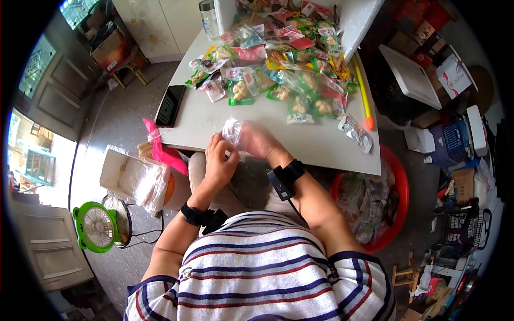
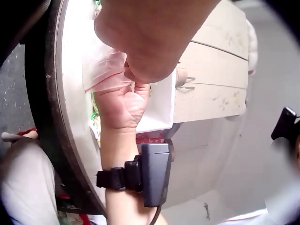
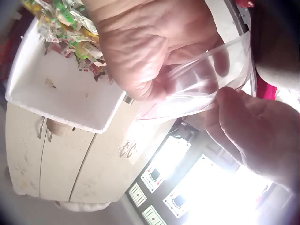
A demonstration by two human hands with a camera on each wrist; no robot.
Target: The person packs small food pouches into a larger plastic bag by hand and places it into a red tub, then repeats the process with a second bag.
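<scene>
Left hand [image 1: 218,162]: grip pinching clear bag [image 1: 232,130].
Right hand [image 1: 261,141]: at same bag, grip unclear.
Bench [image 1: 316,140]: bearing heaped packets [image 1: 239,92], black phone [image 1: 171,106] at left.

Daylit room around a white desk [image 1: 326,143], with a grey speckled floor [image 1: 101,150] below.
Beyond the hands [image 1: 219,160] stands a cream cabinet [image 1: 155,27] with faint flower patterns; ahead and to their left is a low wooden stool [image 1: 130,68]. Farther left are a grey panelled door [image 1: 59,96], a window [image 1: 35,67] and a doorway [image 1: 43,174] full of strong daylight. Behind the hands, also left, is another panelled door [image 1: 51,246]. The side right of the hands is dimmer.
</scene>
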